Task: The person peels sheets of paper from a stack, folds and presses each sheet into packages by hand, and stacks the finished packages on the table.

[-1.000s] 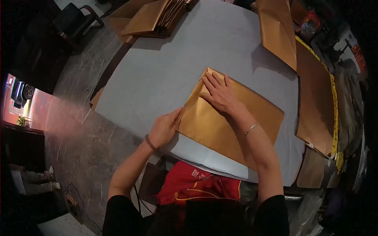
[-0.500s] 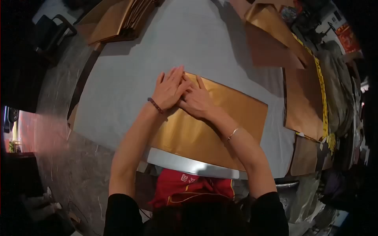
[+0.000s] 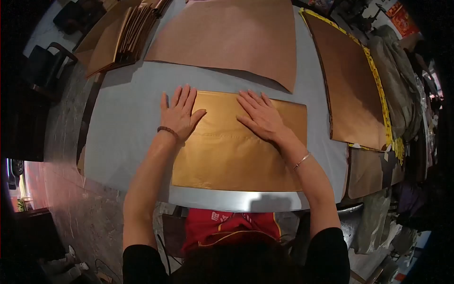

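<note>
Apart now, not overlapped as before, your left hand (image 3: pixel 178 113) lies outstretched at the gold sheet (image 3: pixel 231 163)'s left edge on the grey cover (image 3: pixel 123 137), your right hand (image 3: pixel 262 118) flat on its upper right, gripping nothing; it looks light, slick, crease-prone: hold by the edges

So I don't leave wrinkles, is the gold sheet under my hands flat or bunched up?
Flat: the gold sheet lies evenly on the grey surface, showing only faint creases. Whether it's doubled over, I can't tell.
</note>
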Motion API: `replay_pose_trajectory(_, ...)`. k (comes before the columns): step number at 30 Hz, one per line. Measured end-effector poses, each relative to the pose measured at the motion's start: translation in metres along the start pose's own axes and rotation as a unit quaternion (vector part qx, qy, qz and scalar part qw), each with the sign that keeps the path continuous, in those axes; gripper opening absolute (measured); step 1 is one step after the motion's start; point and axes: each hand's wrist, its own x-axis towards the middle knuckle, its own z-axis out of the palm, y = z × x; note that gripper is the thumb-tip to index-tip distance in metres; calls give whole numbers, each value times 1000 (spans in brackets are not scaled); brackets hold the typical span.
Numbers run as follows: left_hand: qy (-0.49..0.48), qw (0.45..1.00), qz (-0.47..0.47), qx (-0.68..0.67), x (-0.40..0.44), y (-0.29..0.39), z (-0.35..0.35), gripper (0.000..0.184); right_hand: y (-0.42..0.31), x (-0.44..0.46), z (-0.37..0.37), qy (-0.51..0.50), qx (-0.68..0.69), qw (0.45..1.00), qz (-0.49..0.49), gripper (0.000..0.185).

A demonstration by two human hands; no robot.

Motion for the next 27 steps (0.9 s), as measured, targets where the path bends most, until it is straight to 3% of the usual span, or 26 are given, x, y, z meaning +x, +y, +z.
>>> replay_pose_trajectory(2,3,1000,-1,18,0,-1,0,71,16,-21,-12,-11,7,999,30,63)
replay_pose_trajectory(8,-12,999,-10,28,-1,1,-3,69,75,-95,-25,1,-37,969,245,66)
replay_pose_trajectory(15,-46,998,26,30,6,-7,-8,68,81,-85,-29,34,-44,959,278,59)
replay_pose_trajectory(17,-41,996,58,55,12,-14,1,67,83,-76,-28,86,-2,986,145,48)
replay_pose_trajectory(21,-51,987,137,63,26,-22,-1,63,53,-67,-44,85,27,986,143,45)
replay_pose_trajectory(23,-58,983,154,78,30,-20,-9,62,38,-68,-50,19,169,962,214,48)
replay_pose_trajectory(27,-44,970,196,140,39,-13,-14,60,16,-81,-54,-49,265,923,274,47)
